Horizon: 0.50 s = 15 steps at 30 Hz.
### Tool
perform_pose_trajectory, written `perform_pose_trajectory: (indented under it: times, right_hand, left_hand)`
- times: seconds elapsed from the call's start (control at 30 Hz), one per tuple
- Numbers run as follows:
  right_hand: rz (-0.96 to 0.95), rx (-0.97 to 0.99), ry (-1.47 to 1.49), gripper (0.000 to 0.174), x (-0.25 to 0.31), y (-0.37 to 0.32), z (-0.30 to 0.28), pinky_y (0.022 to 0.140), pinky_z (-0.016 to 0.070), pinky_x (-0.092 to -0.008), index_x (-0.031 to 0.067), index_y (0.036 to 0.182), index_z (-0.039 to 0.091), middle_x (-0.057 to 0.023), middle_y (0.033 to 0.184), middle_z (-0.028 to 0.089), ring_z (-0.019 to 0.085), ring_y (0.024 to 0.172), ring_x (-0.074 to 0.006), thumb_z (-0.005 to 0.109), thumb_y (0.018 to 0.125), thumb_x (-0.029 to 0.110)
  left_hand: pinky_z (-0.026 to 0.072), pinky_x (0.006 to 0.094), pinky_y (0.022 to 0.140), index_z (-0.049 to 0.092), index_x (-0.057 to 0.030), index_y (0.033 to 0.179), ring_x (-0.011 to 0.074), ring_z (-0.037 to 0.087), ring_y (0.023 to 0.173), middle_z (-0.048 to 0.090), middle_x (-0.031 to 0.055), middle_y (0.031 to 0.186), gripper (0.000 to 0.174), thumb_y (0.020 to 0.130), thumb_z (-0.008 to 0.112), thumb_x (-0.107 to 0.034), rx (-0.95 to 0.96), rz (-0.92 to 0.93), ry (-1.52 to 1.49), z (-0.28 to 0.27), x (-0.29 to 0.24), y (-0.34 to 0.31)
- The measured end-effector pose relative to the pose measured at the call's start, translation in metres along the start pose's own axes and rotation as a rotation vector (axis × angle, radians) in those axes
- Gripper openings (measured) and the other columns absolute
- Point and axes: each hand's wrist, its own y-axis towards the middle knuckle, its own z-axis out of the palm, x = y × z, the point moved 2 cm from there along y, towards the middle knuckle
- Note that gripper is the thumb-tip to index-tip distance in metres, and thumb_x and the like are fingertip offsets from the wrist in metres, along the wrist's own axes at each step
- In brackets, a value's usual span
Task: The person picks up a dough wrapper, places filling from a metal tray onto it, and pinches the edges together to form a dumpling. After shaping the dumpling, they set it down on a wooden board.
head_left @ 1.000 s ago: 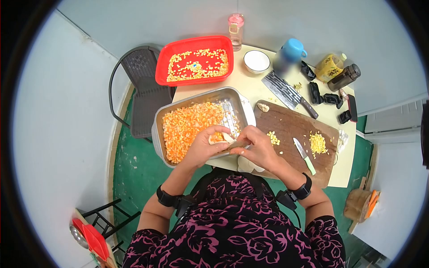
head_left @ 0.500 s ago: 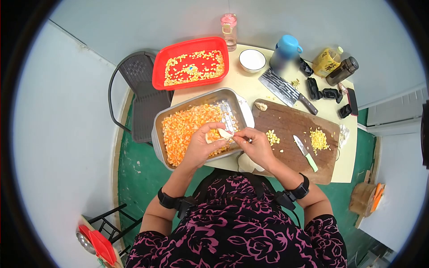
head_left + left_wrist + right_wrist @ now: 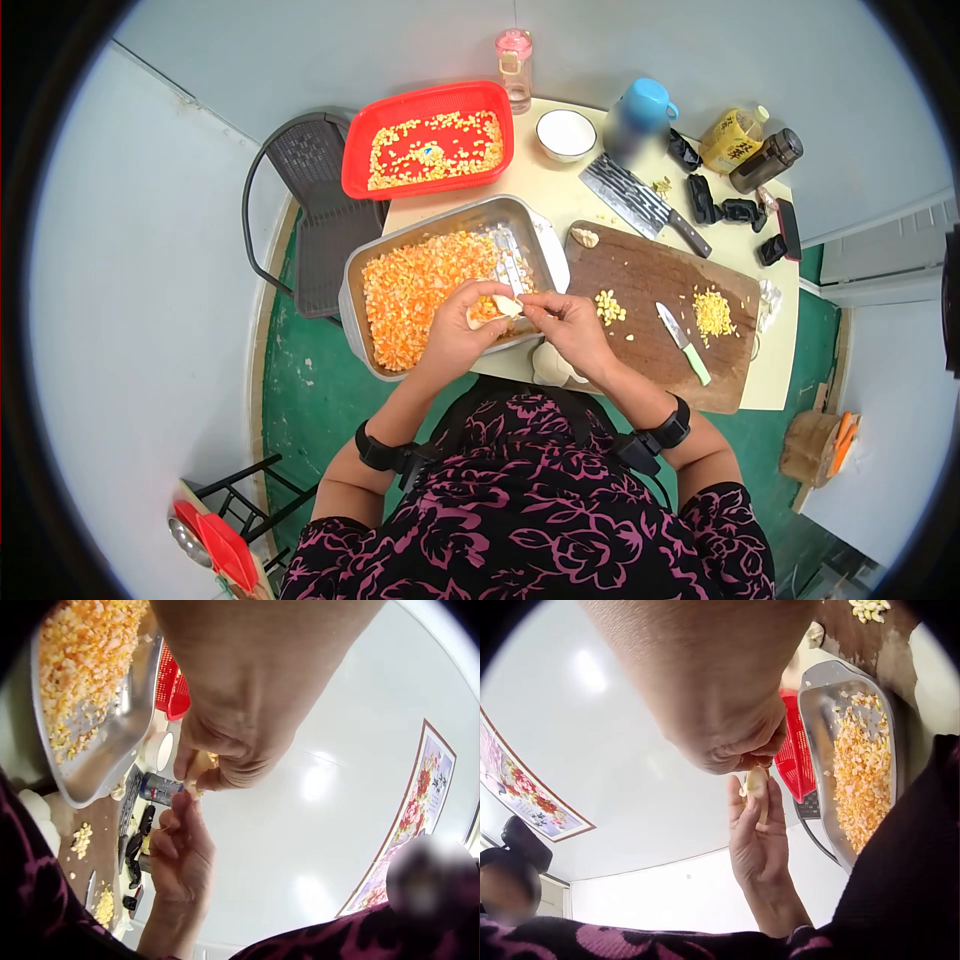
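Observation:
Over the near side of a metal pan (image 3: 551, 262), my left hand (image 3: 460, 335) holds a dumpling (image 3: 507, 306) of pale dough, cupped between thumb and fingers. Some orange filling shows inside its fold. My right hand (image 3: 570, 330) pinches the dumpling's right edge with thumb and fingertips. In the right wrist view the pale folded dumpling (image 3: 757, 783) stands up between the left thumb and fingers, with the right fingertips at its top. Finely chopped orange and white filling (image 3: 425, 285) fills much of the pan. A white, dough-like stack (image 3: 549, 364) lies just below my right hand.
Right of the pan, a wooden board (image 3: 640, 290) bears a green-handled knife (image 3: 684, 345) and chopped yellow pieces (image 3: 713, 313). Behind stand a red basket (image 3: 430, 185), a white bowl (image 3: 566, 135), a cleaver (image 3: 632, 198), a blue-lidded bottle (image 3: 647, 105) and other bottles.
My right hand's fingers have drawn together and moved slightly left onto the dumpling's edge. The dumpling's pale fold has turned a little in my left hand, which stays over the pan.

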Motion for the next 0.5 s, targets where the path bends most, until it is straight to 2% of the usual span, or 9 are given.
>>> perform_pose_trajectory:
  times: [0.13,0.23,0.33,0.43,0.5]
  right_hand:
    - [0.036,-0.009,0.105,0.020,-0.0012,-0.0009,0.0020,0.063,0.0448,-0.0221,0.0000,0.097,0.066,-0.0059,0.083,0.067,0.055,0.069,-0.0066,0.062,0.082,0.012]
    - [0.195,-0.011,0.306,0.021,0.0070,-0.0024,0.0020,0.055,0.0418,-0.0203,-0.0022,0.097,0.065,-0.0044,0.078,0.064,0.052,0.063,-0.0056,0.064,0.082,0.013]
    - [0.361,0.076,0.426,0.021,0.0044,0.0016,-0.0007,0.047,0.0352,-0.0188,-0.0020,0.096,0.064,-0.0019,0.073,0.061,0.047,0.056,-0.0042,0.065,0.081,0.013]
    - [0.394,0.046,0.499,0.018,0.0042,0.0025,0.0017,0.043,0.0297,-0.0179,-0.0009,0.092,0.063,0.0006,0.067,0.057,0.043,0.051,-0.0038,0.065,0.080,0.012]
    - [0.396,0.034,0.468,0.016,0.0033,0.0040,0.0009,0.043,0.0303,-0.0178,-0.0003,0.090,0.063,0.0009,0.066,0.056,0.043,0.051,-0.0038,0.065,0.079,0.012]
  left_hand:
    - [0.0389,0.0290,0.088,0.058,-0.0027,0.102,0.0173,0.053,0.096,0.057,0.0073,0.098,0.030,0.073,0.062,0.001,-0.012,-0.001,0.033,0.0005,-0.0010,-0.0009]
    - [0.0392,0.0290,0.086,0.058,-0.0028,0.101,0.0177,0.054,0.095,0.058,0.0079,0.097,0.029,0.072,0.062,0.001,-0.015,0.001,0.059,0.0005,-0.0036,-0.0005]
    - [0.0396,0.0290,0.085,0.059,-0.0025,0.100,0.0181,0.054,0.094,0.058,0.0083,0.096,0.029,0.071,0.062,0.001,0.000,-0.004,0.089,0.0007,-0.0041,0.0000]
    - [0.0400,0.0292,0.084,0.059,-0.0022,0.099,0.0184,0.054,0.093,0.058,0.0085,0.095,0.028,0.071,0.062,0.001,0.012,-0.001,0.107,0.0007,-0.0027,0.0002]
    - [0.0401,0.0292,0.084,0.059,-0.0021,0.099,0.0185,0.054,0.092,0.058,0.0086,0.095,0.029,0.071,0.062,0.001,0.017,-0.001,0.116,0.0006,-0.0025,0.0000]
